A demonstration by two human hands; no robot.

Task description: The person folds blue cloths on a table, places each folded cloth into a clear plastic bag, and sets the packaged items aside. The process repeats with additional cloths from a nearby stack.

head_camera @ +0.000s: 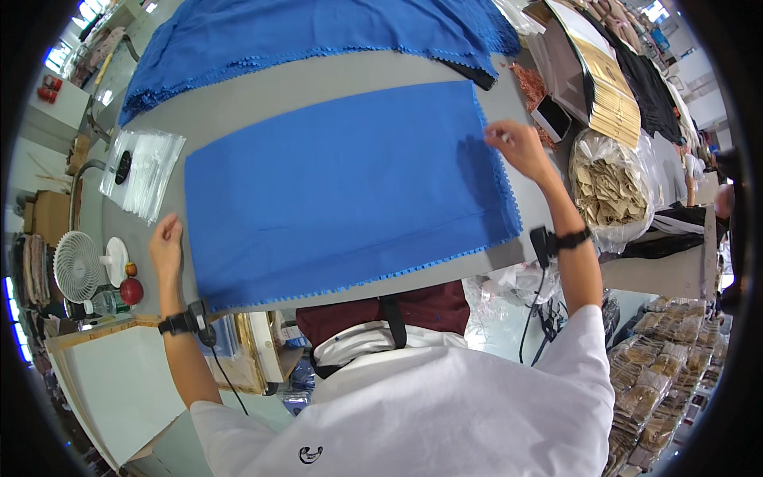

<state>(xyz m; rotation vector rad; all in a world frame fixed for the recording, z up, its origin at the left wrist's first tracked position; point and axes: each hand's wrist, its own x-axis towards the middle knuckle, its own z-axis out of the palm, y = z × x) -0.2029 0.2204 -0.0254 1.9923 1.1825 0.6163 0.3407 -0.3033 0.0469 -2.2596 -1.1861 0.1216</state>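
A blue cloth with a scalloped trim (346,185) lies folded flat on the grey table (238,107), its trimmed edges towards me and to the right. Just left of its left edge is my left hand (166,234), fingers curled; whether anything small is in them I cannot tell. My right hand (516,143) hovers at the cloth's upper right edge, fingers bent and fingertips close together, with a small pale thing showing at them that I cannot make out. Beyond the folded cloth, a larger heap of blue trimmed cloth (310,30) covers the far side of the table.
Clear plastic bags (143,173) lie at the left, near a white fan (77,266), a red fruit (131,291) and a plastic bottle (109,302). To the right are a phone (551,118), a plastic bag of brown tags (612,194) and gold-edged packets (614,95). Cables hang from both wrist devices.
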